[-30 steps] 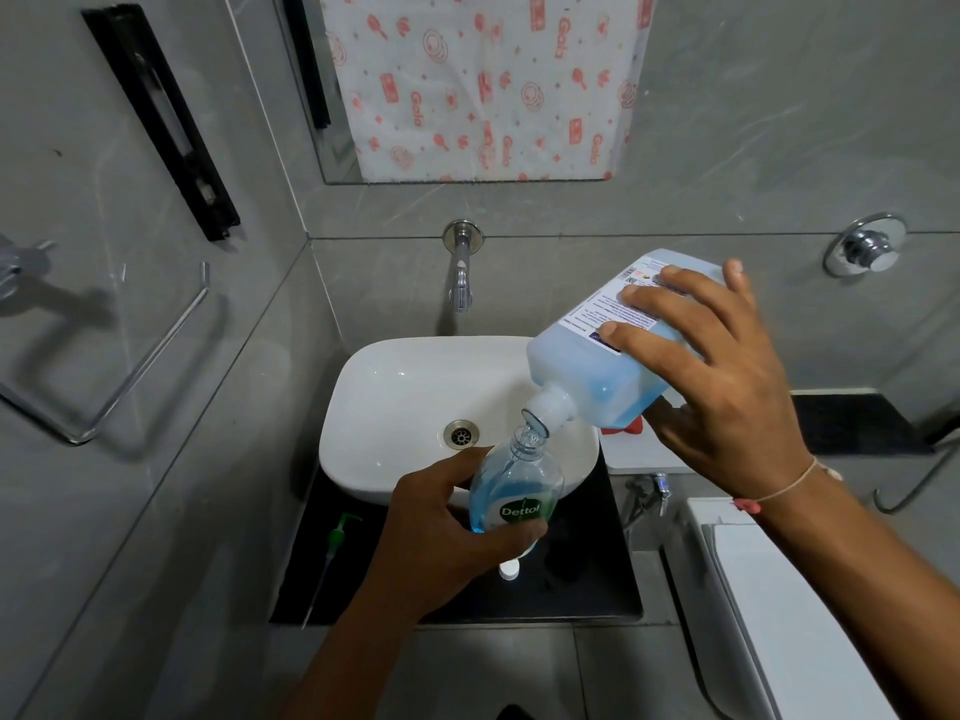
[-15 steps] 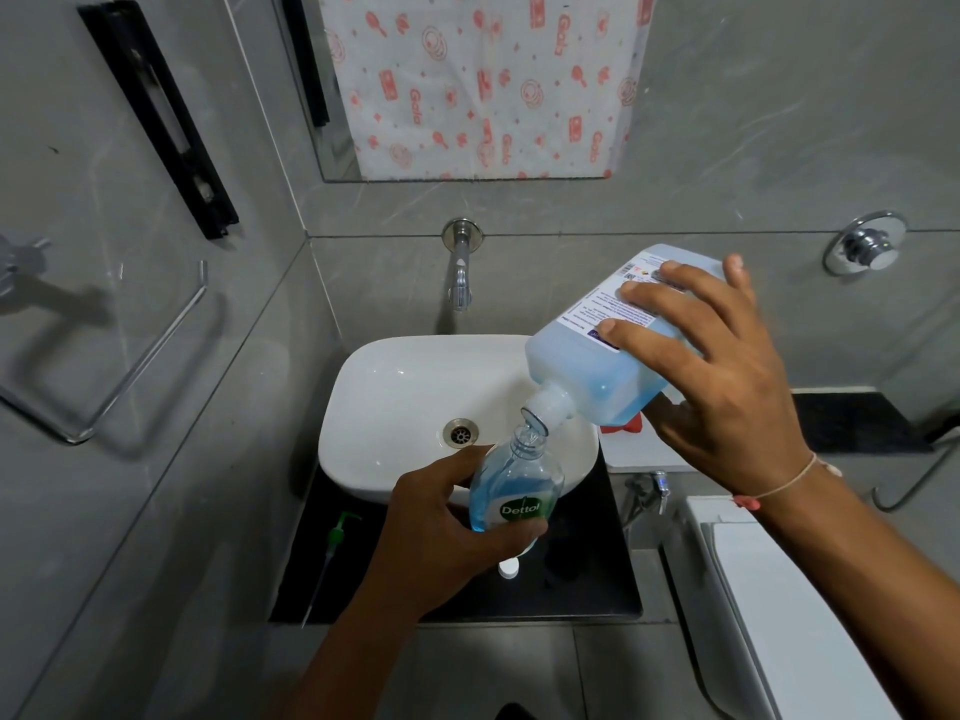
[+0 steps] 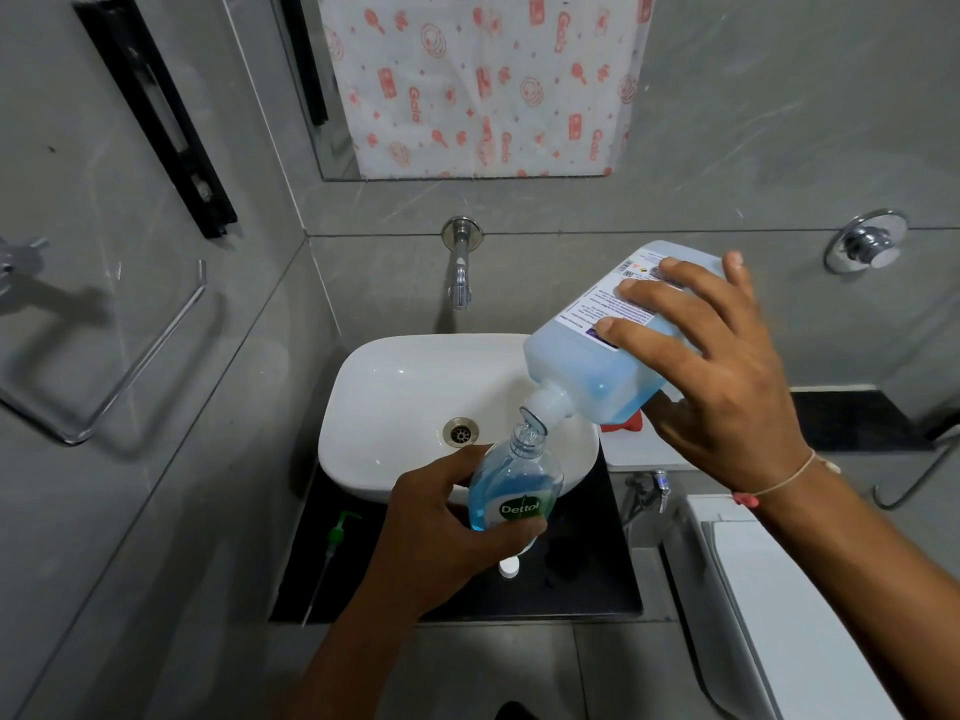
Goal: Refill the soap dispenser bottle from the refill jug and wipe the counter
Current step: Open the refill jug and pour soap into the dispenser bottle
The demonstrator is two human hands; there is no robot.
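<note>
refill jug [image 3: 597,366]: base tips slightly higher than a second ago | soap bottle [image 3: 514,485]: blue level perhaps a touch higher, hard to tell

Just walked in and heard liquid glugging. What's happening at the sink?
A person is refilling soap. The right hand tips the refill jug so its spout meets the open neck of the dispenser bottle, held by the left hand over the basin. The bottle is partly full. Its green pump and a white cap lie on the black counter.
</note>
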